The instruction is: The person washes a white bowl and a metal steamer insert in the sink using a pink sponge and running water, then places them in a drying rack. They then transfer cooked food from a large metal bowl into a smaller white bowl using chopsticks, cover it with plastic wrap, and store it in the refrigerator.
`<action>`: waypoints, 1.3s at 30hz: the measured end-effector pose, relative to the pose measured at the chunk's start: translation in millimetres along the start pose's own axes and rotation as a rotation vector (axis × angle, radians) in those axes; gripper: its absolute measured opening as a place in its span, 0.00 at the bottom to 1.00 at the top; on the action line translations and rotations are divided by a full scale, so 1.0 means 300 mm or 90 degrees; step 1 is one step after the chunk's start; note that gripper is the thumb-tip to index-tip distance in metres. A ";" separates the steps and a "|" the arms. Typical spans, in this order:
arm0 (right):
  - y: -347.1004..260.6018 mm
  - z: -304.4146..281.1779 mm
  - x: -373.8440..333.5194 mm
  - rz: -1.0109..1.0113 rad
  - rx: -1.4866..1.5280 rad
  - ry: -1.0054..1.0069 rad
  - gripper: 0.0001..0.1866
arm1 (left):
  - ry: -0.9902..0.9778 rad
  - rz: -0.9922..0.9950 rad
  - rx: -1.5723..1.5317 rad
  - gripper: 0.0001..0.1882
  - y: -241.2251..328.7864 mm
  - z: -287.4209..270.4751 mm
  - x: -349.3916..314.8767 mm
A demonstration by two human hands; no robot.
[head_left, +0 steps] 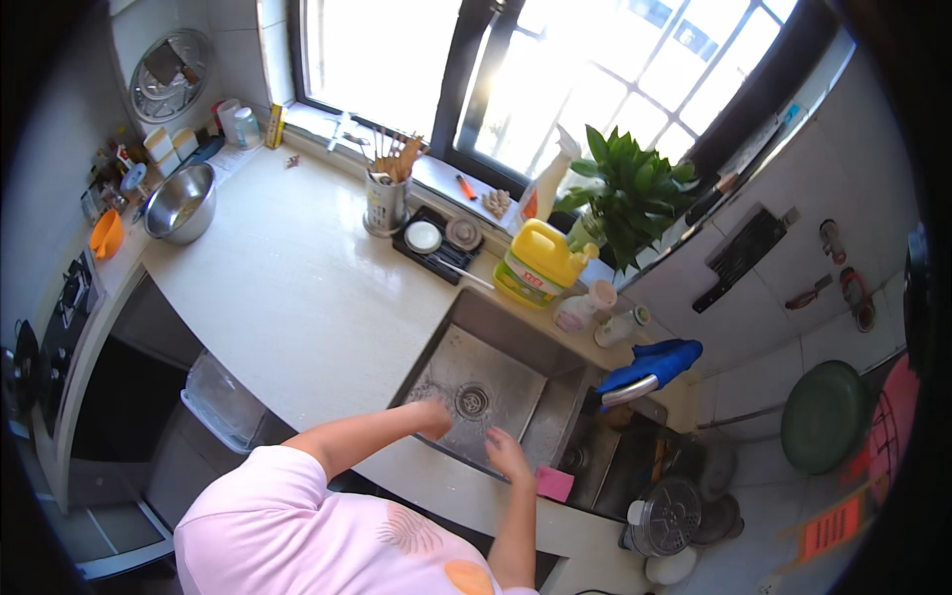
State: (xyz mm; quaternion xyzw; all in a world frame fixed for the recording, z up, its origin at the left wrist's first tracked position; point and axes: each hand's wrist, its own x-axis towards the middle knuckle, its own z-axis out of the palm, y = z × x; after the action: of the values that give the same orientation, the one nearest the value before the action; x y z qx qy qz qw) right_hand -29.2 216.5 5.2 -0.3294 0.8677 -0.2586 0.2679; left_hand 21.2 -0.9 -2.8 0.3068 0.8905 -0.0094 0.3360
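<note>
Left hand [430,418], right hand [508,455], apparently over sink [496,362]

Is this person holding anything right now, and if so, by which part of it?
No held thing shows. The left hand and right hand are over the sink, both apparently empty, though the left is blurred.

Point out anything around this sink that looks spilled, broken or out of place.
Nothing looks plainly broken or spilled. One small oddity: a little brown scrap lies loose on the pale counter near the window, like stray litter; I can't tell what it is. The sink looks wet inside, which is ordinary.
</note>
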 end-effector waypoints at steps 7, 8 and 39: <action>-0.413 -0.242 -0.247 -0.145 0.871 -0.012 0.18 | 0.350 0.173 -0.522 0.17 0.115 -0.153 -0.214; -0.363 -0.201 -0.224 -0.092 0.931 0.007 0.18 | 0.400 0.119 -0.403 0.16 0.123 -0.145 -0.199; -1.206 0.484 -0.028 -0.490 0.015 -0.270 0.09 | 1.441 -0.964 -1.193 0.07 1.061 1.392 -1.473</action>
State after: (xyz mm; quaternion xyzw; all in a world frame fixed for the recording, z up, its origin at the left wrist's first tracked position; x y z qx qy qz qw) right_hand 224.9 -51.9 129.0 -0.6714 0.6044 -0.2763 0.3280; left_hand 703.6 -74.3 1.1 0.6151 -0.3014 -0.5599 0.4662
